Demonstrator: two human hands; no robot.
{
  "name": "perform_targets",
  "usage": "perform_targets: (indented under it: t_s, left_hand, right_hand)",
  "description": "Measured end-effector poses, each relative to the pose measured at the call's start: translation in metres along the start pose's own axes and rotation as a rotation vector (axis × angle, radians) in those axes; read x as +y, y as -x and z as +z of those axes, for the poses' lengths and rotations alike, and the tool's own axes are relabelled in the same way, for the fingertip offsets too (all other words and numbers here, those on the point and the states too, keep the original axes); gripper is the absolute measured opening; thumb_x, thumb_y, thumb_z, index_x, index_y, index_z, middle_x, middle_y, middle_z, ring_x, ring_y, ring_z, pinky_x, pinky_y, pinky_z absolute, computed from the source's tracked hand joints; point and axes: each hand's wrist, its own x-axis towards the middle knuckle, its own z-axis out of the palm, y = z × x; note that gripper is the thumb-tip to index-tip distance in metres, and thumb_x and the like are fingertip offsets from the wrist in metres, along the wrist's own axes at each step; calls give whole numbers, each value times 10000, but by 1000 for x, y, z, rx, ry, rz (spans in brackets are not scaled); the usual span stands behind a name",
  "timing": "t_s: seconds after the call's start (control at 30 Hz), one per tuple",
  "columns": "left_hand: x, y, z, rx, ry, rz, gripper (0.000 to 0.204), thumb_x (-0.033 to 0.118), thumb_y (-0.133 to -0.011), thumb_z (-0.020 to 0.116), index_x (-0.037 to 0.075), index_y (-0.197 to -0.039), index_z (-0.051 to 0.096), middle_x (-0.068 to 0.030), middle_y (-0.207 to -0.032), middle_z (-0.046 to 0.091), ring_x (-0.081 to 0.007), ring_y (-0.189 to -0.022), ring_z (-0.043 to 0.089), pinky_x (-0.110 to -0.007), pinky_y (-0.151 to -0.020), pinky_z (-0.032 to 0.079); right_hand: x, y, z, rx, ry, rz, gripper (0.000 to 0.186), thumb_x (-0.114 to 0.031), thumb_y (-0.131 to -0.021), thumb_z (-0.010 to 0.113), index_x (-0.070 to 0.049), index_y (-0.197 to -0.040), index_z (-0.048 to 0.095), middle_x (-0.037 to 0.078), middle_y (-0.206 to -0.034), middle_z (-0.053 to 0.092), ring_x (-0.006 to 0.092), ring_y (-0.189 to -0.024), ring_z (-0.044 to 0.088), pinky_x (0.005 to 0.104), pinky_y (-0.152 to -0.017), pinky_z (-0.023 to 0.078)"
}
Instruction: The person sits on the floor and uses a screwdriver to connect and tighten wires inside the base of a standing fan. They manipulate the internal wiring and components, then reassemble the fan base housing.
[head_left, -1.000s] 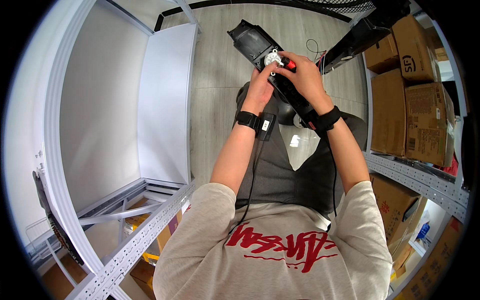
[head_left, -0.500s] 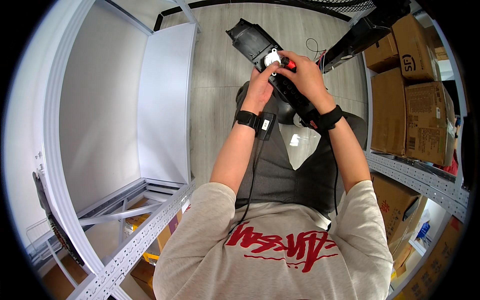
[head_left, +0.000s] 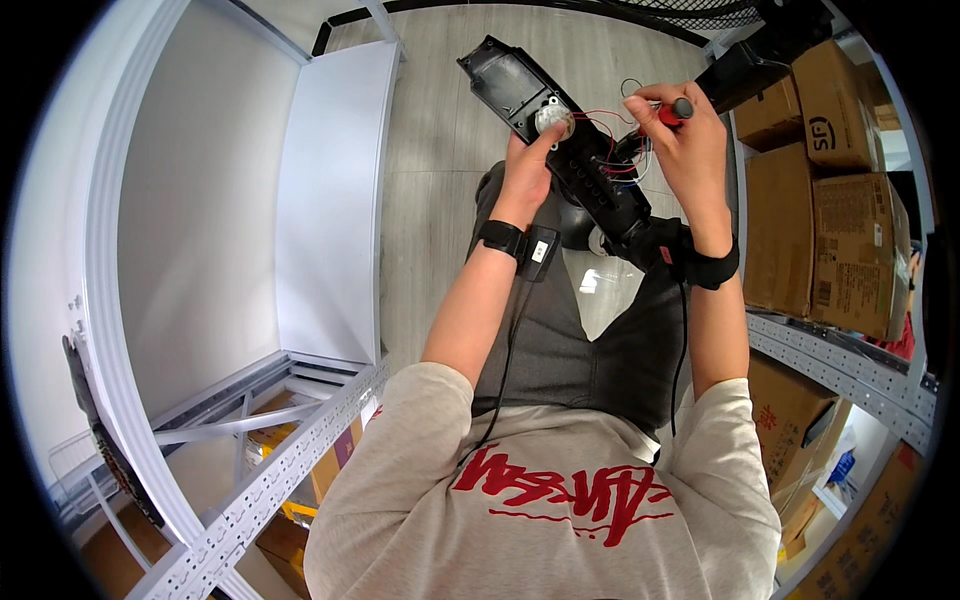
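Observation:
My left hand [head_left: 527, 175] grips a long black plastic housing [head_left: 495, 75], its thumb against a round white part [head_left: 553, 121] fixed in it. The housing lies diagonally above my legs, with red and white wires [head_left: 607, 160] near its middle. To the right, my right hand [head_left: 688, 150] is closed around a red screwdriver [head_left: 675, 112] with a black end cap, raised away from the white part. Whether the screwdriver's tip touches anything is unclear.
White metal shelving [head_left: 330, 190] stands on my left. Cardboard boxes [head_left: 778, 225] are stacked on a perforated rack at my right. A tall black assembly [head_left: 750, 65] rises at the back right. A tiled floor [head_left: 430, 210] lies beyond my legs.
My right hand and screwdriver have moved right and slightly up, away from the white part, uncovering red wires. My left hand stays on the housing.

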Motion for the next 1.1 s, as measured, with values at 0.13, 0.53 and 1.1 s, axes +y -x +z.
perform_targets:
  t_s: [0.13, 0.53, 1.1]
  left_hand:
    - [-2, -2, 0, 5, 1, 19, 347, 22, -913, 678, 43, -1242, 569, -52, -1152, 660, -161, -1045, 640, -308, -911, 510]
    - [4, 3, 8, -3, -107, 97, 465, 59, -878, 728, 50, -1275, 485, -56, -1163, 619, -171, -1057, 623, -318, -903, 514]
    - [4, 6, 6, 77, -457, 340, 838, 49, -894, 714, 143, -1563, 219, -106, -1545, 322, -214, -1340, 425, -335, -1090, 391]
  right_hand:
    - [-3, 3, 9, -103, -451, 168, 227, -280, -880, 759, -63, -944, 762, 71, -848, 651, 204, -809, 679, 296, -701, 511]
    - [7, 12, 72, -125, -323, 15, 219, -223, -868, 745, -54, -1006, 761, 87, -997, 697, 216, -900, 673, 305, -824, 514]
    - [35, 19, 41, -141, -949, 450, 261, -163, -958, 674, 61, -1092, 691, 122, -1037, 701, 212, -908, 713, 309, -820, 599]
